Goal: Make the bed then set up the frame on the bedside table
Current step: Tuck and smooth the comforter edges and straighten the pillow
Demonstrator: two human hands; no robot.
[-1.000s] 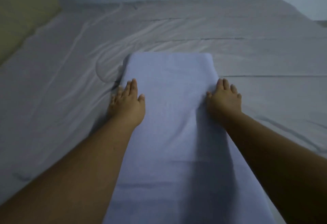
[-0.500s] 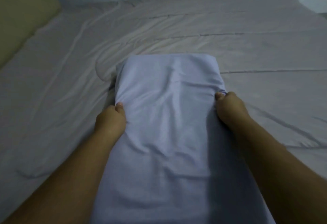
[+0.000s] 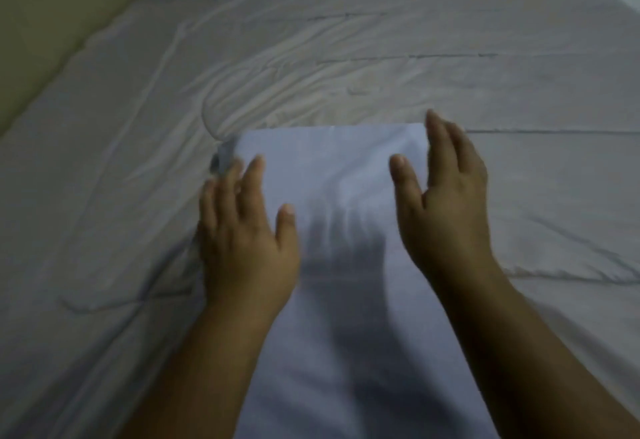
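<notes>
Pale grey, creased sheet (image 3: 346, 67) covers the whole bed, running up to a yellowish wall (image 3: 45, 22) at the far left. A long folded lavender cloth (image 3: 332, 168) lies flat on the sheet near the person, its far end squared off. Over it the left hand (image 3: 246, 241) and right hand (image 3: 446, 203) spread at either long edge, each grip loose with fingers extended, holding nothing; blur hides whether they touch the cloth.

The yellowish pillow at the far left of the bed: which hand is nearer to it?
Left. The left hand lies at the left edge of the folded blue cloth, on the side toward the pillow; the right hand is at the cloth's right edge, farther away.
</notes>
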